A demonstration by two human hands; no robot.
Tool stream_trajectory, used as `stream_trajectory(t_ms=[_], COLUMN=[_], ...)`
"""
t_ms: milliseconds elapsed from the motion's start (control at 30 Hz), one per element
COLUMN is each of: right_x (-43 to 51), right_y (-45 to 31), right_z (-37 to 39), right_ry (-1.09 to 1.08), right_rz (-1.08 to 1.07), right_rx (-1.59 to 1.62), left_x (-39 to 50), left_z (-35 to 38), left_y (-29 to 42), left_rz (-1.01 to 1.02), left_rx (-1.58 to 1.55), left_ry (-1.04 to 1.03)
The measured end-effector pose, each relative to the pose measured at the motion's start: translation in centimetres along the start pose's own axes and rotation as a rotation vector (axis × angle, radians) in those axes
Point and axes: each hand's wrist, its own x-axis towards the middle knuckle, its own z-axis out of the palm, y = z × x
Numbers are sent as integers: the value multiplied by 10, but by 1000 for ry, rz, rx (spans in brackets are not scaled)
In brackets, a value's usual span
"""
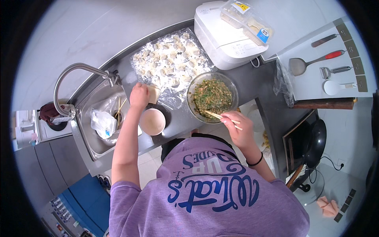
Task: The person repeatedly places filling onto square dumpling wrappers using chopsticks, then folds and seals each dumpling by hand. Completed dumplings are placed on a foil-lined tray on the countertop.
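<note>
My left hand (139, 96) rests with curled fingers at the left edge of a stack of square dough wrappers (154, 94); its fingertips are hard to make out, so I cannot tell whether it grips one. In my right hand (239, 129) is a pair of wooden chopsticks (213, 115), tips down in a chopped green and brown filling (211, 96). That filling sits in a clear glass bowl (236, 97). Behind it, several folded dumplings (167, 62) lie on a flour-dusted plastic sheet (171, 99). A small pale bowl (152, 122) stands nearer to me, below the wrappers.
On the left is a steel sink (91, 148) with plastic bags (103, 123) and a curved faucet (66, 69). A white appliance (220, 38) at the back carries clear food packs (247, 22). Utensils, including a spatula (299, 65), hang at right, above a black wok (316, 143).
</note>
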Motion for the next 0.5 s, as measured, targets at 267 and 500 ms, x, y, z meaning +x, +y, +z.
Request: stream_trajectory(t_ms=[267,500], right_x=[-15,-23], right_y=[15,30], right_z=[-18,-11], right_ry=[-65,-84], right_rz=[1,66], right_rx=[-141,-38], left_x=[-13,-34], left_z=[-15,-46], left_y=[-8,1], left_rz=[-420,-589], left_rx=[-883,-1902], left_ry=[69,-83])
